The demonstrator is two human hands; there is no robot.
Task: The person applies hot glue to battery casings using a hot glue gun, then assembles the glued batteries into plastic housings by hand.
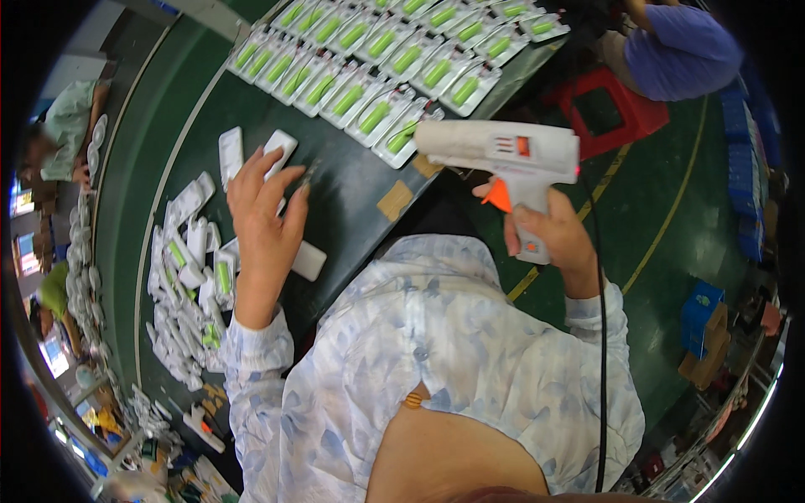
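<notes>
Across the far end of the dark green worktop (344, 230), white trays with green cylinders (348, 99) lie in close rows, the uppermost cut off by the view. Loose heap of white casings (172, 339) toward the left edge; tan cardboard patch (394, 201) at the near edge. Beyond that edge: green floor with yellow lines, red stool (629, 117), co-worker in purple (688, 54), partly cropped.

Right hand (558, 230) wrapped round the handle of a white glue gun (503, 149), held beyond the near edge; some fingers hidden behind it. Nozzle overlaps the nearest tray in view; contact cannot be told. Black cord (602, 360) leaves at the lower rim. Left hand (268, 201), fingers spread and curved, partly covers white pieces (281, 151); touch unclear. Co-workers at far left: small, blurred.
</notes>
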